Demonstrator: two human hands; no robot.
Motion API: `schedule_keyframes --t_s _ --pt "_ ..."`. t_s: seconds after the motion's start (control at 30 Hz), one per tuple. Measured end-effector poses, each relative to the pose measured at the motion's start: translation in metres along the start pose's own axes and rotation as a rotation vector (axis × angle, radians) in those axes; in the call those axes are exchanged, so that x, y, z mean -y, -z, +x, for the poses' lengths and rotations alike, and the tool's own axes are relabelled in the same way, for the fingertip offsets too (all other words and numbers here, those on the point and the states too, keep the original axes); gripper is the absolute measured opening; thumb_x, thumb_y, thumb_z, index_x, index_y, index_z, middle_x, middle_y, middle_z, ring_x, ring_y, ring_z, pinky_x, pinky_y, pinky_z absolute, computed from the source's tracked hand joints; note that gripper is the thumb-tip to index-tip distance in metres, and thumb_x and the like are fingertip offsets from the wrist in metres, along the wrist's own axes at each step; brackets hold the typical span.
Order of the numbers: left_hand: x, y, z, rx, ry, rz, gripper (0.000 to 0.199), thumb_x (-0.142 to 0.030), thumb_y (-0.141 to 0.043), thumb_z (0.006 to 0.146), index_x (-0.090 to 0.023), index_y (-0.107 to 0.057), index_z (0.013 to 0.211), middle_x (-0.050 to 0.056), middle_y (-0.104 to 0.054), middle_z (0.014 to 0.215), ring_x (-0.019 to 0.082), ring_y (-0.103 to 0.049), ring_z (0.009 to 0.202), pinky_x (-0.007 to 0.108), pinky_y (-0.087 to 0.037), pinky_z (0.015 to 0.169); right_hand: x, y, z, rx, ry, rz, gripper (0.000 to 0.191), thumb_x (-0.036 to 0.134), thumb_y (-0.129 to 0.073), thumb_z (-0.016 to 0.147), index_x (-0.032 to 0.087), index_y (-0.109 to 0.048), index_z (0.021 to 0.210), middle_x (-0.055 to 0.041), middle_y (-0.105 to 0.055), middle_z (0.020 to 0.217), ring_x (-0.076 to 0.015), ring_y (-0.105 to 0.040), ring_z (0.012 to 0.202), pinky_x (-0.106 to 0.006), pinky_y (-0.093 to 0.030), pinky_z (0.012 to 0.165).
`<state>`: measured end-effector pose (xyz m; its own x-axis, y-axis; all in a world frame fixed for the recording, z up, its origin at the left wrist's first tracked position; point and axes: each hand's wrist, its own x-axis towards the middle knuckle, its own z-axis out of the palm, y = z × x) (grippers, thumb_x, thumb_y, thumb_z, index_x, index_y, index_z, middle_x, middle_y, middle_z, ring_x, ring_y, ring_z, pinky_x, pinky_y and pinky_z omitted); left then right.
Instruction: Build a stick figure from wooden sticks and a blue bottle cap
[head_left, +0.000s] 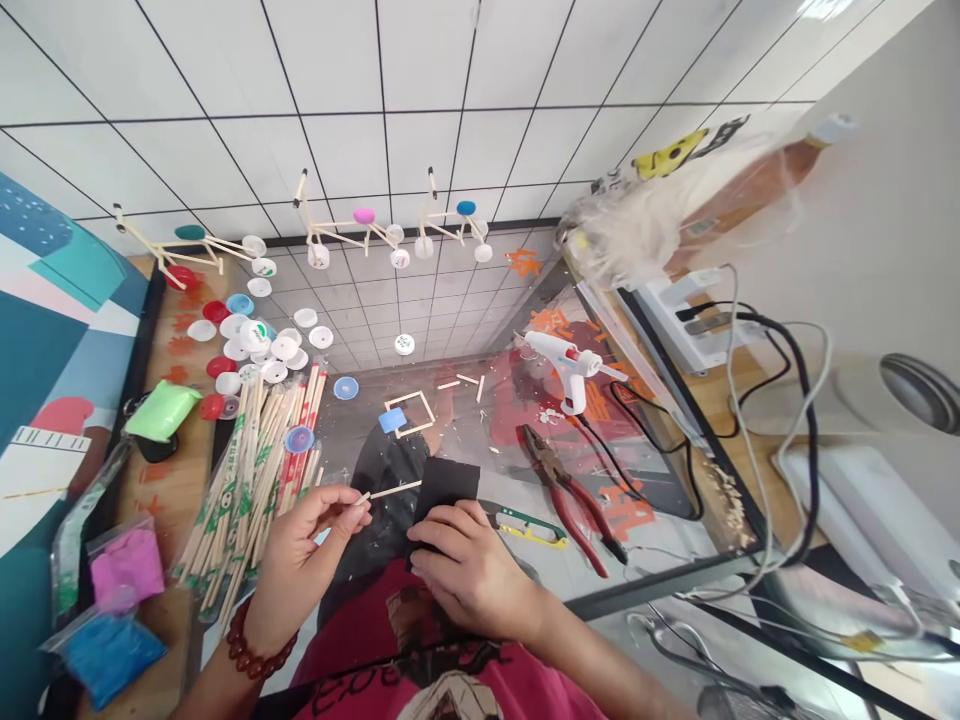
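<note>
Pinching a thin pale wooden stick near its end, the left hand holds it just beside a black square pad — the right hand presses flat on that pad — a firm, steady pinch suits this best.

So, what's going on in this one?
A person is working with bare hands at a table. Their left hand pinches a thin wooden stick between finger and thumb, while their right hand presses flat on a piece of black material. Close by lie a white hot glue gun, red-handled pliers, a bundle of wooden sticks and scattered plastic bottle caps.
</note>
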<state>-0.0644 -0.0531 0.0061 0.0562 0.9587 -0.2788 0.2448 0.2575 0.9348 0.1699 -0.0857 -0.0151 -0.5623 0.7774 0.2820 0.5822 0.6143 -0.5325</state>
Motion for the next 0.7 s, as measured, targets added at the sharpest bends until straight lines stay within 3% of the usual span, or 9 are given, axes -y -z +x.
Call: schedule_keyframes --t_s 0.13,0.27,0.4,0.53,0.63,0.7 --pt "-0.004 -0.005 0.003 -0.019 -0.081 -0.119 0.011 -0.030 -0.075 0.083 -0.020 -0.072 0.085 0.005 -0.068 0.098 0.016 -0.067 0.095 0.025 -0.055 0.086 0.000 0.000 -0.001 -0.025 0.006 -0.008 0.007 0.018 -0.061 0.091 0.021 -0.067 0.093 -0.0042 -0.072 0.108 -0.0186 -0.057 0.104 -0.036 -0.041 0.089" --pt "-0.012 -0.007 0.006 -0.016 0.082 -0.447 0.016 -0.033 -0.081 0.076 -0.020 -0.075 0.083 0.001 -0.065 0.076 0.008 -0.057 0.063 0.018 -0.049 0.060 0.001 -0.001 -0.001 -0.089 0.000 0.001 0.010 0.016 -0.060 0.092 0.021 -0.068 0.094 -0.0046 -0.074 0.107 -0.0197 -0.060 0.103 -0.038 -0.041 0.089" --pt "-0.018 -0.004 0.009 -0.041 0.185 -0.626 0.022 -0.032 -0.087 0.068 -0.019 -0.074 0.081 0.001 -0.063 0.070 0.009 -0.056 0.058 0.019 -0.046 0.054 0.004 0.000 -0.001 -0.088 0.055 0.018 0.011 0.016 -0.060 0.092 0.021 -0.068 0.096 -0.0035 -0.076 0.105 -0.0181 -0.063 0.103 -0.037 -0.042 0.090" --pt "-0.018 -0.002 0.009 -0.041 0.182 -0.628 0.022 -0.031 -0.086 0.068 -0.018 -0.073 0.079 0.002 -0.065 0.077 0.010 -0.058 0.062 0.021 -0.047 0.055 0.003 0.009 -0.006 -0.103 0.129 0.028 0.016 0.013 -0.061 0.090 0.021 -0.068 0.102 -0.0031 -0.076 0.109 -0.0173 -0.064 0.108 -0.036 -0.044 0.093" --pt "-0.013 0.000 0.008 -0.031 0.133 -0.520 0.022 -0.034 -0.082 0.072 -0.019 -0.072 0.085 0.002 -0.065 0.081 0.011 -0.059 0.064 0.023 -0.049 0.056 -0.007 0.020 -0.012 -0.207 -0.007 -0.039 0.019 0.010 -0.062 0.089 0.021 -0.068 0.103 -0.0049 -0.076 0.108 -0.0199 -0.065 0.106 -0.037 -0.046 0.090" --pt "-0.008 0.002 0.007 -0.053 0.031 -0.282 0.023 -0.035 -0.077 0.077 -0.021 -0.073 0.095 0.002 -0.066 0.080 0.012 -0.060 0.064 0.025 -0.050 0.057 -0.014 0.029 -0.016 -0.199 -0.087 -0.088 0.018 0.011 -0.063 0.090 0.021 -0.069 0.104 -0.0064 -0.076 0.107 -0.0213 -0.065 0.103 -0.037 -0.047 0.087"
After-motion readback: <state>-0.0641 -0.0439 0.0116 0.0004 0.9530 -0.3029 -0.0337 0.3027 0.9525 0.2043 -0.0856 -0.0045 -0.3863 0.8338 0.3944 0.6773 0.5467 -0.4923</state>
